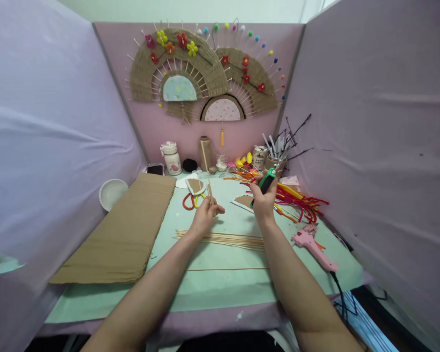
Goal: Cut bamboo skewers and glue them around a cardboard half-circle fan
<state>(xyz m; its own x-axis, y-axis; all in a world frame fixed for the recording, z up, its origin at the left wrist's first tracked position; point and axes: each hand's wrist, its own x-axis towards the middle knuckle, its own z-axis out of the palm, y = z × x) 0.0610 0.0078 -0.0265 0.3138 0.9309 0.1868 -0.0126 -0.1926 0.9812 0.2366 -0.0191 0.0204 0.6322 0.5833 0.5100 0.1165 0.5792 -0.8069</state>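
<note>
My left hand (pixel 206 211) is closed around a few short wooden sticks (pixel 210 190), which point upward from the fingers. In my right hand (pixel 264 201) are green-and-black handled pliers (pixel 269 180), their metal tip tilted up and away to the right. The two hands are apart above the table. Below them lies a bundle of long thin bamboo sticks (pixel 231 239), with a single stick (pixel 227 269) nearer the front edge. Just beyond my left hand rest scissors (pixel 189 201) with red and yellow handles and a half-round cardboard piece (pixel 196 186).
A large cardboard sheet (pixel 121 230) covers the left side, beside a white dish (pixel 113 194). On the right lie red and yellow pipe cleaners (pixel 304 200) and a pink glue gun (pixel 315 249) with its cord. A twine cone (pixel 205 154) and a white bottle (pixel 171 159) stand behind.
</note>
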